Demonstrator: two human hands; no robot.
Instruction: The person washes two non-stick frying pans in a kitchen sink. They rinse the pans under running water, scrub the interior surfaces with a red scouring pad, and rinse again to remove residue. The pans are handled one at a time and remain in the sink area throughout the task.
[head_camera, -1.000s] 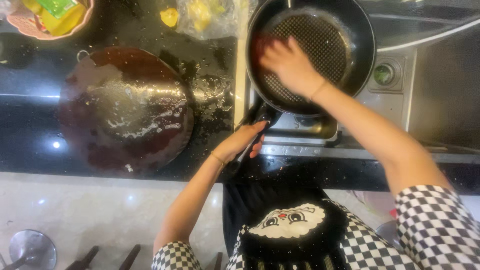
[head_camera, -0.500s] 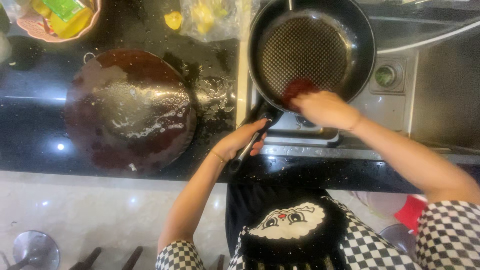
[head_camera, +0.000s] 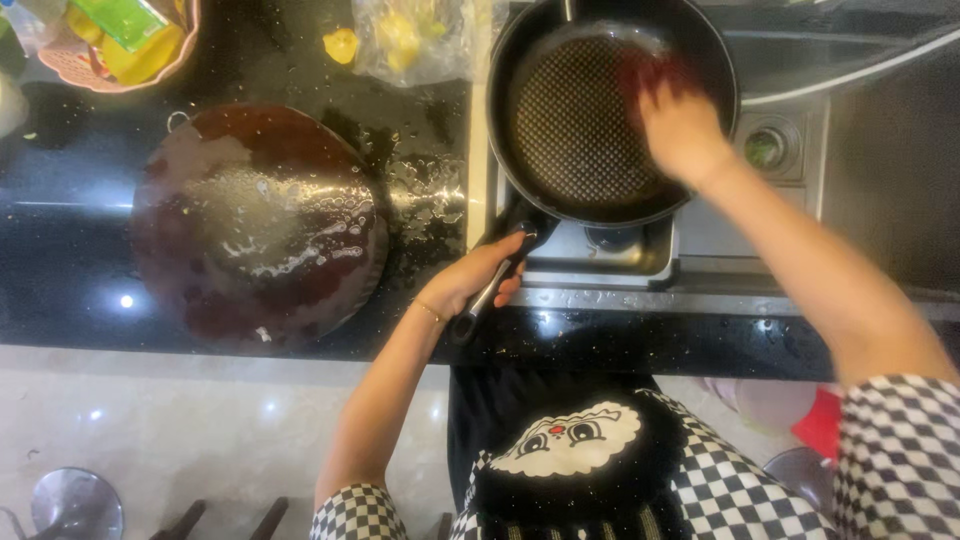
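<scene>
Pan's mid-scrub from the look of it: the left hand (head_camera: 478, 283) has its fingers clenched round the handle, holding the black frying pan (head_camera: 600, 110) tilted over the steel sink (head_camera: 640, 250). The right hand (head_camera: 682, 128) is inside the pan near the far rim, fingers pressed on what looks like a reddish scrub pad (head_camera: 640, 75), though it's blurry. The pan's dotted base looks dark and mostly clean, no suds that I can see, so I'd guess rinsing is left. A wet round reddish-brown griddle (head_camera: 258, 222) sits on the black surface (head_camera: 60, 250) left of the sink, soapy and not rinsed either
</scene>
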